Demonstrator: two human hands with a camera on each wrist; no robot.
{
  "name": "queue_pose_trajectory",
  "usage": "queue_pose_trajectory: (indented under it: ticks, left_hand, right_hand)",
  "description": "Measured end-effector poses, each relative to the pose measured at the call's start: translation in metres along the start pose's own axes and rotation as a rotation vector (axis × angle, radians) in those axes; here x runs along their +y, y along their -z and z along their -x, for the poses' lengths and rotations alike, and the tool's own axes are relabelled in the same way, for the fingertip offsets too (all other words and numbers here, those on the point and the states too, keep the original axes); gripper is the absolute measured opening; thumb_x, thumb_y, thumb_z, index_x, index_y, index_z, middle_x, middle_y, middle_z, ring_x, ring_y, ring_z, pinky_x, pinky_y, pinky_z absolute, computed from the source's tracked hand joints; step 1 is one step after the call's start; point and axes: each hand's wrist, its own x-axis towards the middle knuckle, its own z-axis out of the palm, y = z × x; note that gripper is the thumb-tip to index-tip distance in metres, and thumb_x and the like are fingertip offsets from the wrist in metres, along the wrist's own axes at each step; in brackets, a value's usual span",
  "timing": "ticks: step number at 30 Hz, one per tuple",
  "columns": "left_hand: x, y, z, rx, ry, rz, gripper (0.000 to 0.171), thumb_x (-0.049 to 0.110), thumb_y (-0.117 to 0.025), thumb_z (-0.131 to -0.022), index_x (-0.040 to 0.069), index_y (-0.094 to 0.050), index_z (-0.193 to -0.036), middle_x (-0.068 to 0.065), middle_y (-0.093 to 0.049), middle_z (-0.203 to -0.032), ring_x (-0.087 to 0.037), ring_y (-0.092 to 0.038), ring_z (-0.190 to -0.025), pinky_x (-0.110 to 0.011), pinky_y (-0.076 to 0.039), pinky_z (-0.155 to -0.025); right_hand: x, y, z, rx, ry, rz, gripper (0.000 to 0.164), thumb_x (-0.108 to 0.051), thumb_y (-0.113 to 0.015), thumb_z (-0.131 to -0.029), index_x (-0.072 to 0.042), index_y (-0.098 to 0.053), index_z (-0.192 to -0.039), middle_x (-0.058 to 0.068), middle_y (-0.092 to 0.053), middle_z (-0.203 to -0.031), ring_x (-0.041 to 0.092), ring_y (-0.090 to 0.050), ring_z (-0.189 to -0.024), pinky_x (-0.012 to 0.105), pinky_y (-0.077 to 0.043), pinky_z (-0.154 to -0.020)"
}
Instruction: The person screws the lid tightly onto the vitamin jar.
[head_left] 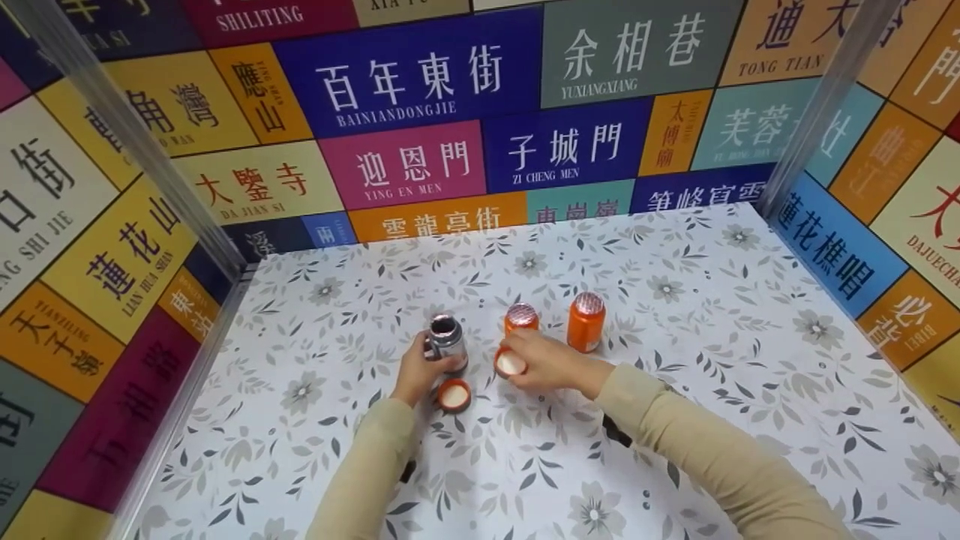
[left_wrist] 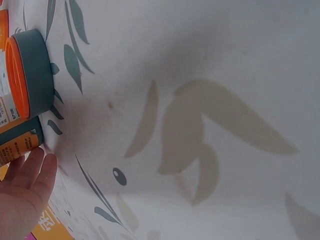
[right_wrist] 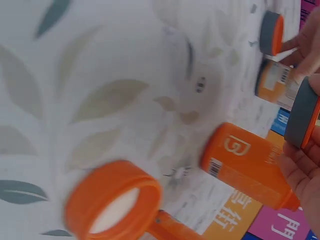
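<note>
My left hand (head_left: 421,369) holds a dark bottle (head_left: 448,346) by its side, thumb across the front. Its open mouth with a silvery rim faces up, dark inside. A grey cap (left_wrist: 40,75) with an orange inner ring lies beside this bottle, close to my left wrist. My right hand (head_left: 551,361) pinches another grey cap (right_wrist: 301,112) with an orange inside; its white lining faces the head camera. Just behind that hand stands an orange bottle (head_left: 521,313) with a foil-covered top, partly hidden by the fingers in the head view.
A second orange bottle (head_left: 586,324) with a foil top stands to the right. An orange cap (right_wrist: 112,202) with a white lining lies low in the right wrist view. Under everything is a flower-patterned table (head_left: 315,457), with sign-covered panels (head_left: 409,82) behind and at both sides.
</note>
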Motion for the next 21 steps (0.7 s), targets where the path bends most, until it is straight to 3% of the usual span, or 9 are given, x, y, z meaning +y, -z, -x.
queue_pose_trajectory:
  ticks: [3, 9, 21]
  left_hand:
    - [0.0, 0.0, 0.0, -0.007, 0.006, 0.005, 0.07, 0.017, -0.076, -0.072, 0.003, -0.041, -0.131, -0.02, -0.051, -0.127, -0.031, -0.049, -0.117, -0.041, -0.036, -0.101]
    - [-0.002, -0.001, 0.001, 0.009, -0.063, -0.004, 0.065, 0.014, -0.076, -0.071, 0.0, -0.045, -0.126, -0.021, -0.055, -0.121, -0.031, -0.052, -0.112, -0.041, -0.039, -0.098]
    - [-0.003, -0.003, 0.001, -0.001, -0.122, -0.022, 0.062, 0.013, -0.077, -0.07, 0.0, -0.047, -0.123, -0.019, -0.056, -0.12, -0.031, -0.053, -0.111, -0.041, -0.041, -0.096]
  right_hand:
    - [-0.005, 0.007, -0.008, 0.032, 0.038, 0.008, 0.044, -0.021, -0.064, -0.076, 0.0, -0.053, -0.114, 0.013, -0.053, -0.111, 0.024, -0.051, -0.097, 0.037, -0.044, -0.087]
    - [-0.013, 0.016, -0.022, 0.097, 0.111, 0.1, 0.042, -0.022, -0.064, -0.075, -0.003, -0.055, -0.11, 0.012, -0.054, -0.108, 0.026, -0.051, -0.097, 0.039, -0.043, -0.087]
    - [-0.02, 0.024, -0.052, 0.022, -0.019, 0.098, 0.052, -0.016, -0.064, -0.073, 0.003, -0.052, -0.12, 0.014, -0.05, -0.112, 0.023, -0.052, -0.094, 0.035, -0.046, -0.082]
